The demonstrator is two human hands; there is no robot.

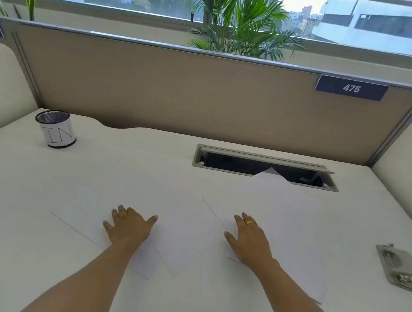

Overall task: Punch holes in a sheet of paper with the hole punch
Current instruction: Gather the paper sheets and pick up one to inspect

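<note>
Sheets of paper (183, 234) lie loose and overlapping across the lower middle of the frame, white on a white desk (20, 209), their edges faint.

Risks, as I judge them:
- Lifting one sheet may drag a second, since they overlap.
- A corner of the rightmost sheet overhangs the open cable hatch (266, 167), above centre, and could slide in if nudged.
- Hole punch (397, 267) sits at the far right of the frame, off the paper and well apart from both hands. Reaching for it leaves the sheets unpinned.

Hands:
- Left hand (127, 225), left of centre: flat, fingers spread, palm down on a sheet, gripping nothing.
- Right hand (250, 238), right of centre: likewise flat and spread, ring (249, 222) on one finger, resting on another sheet.

I can make out no holes, so I take punching as not yet begun.
</note>
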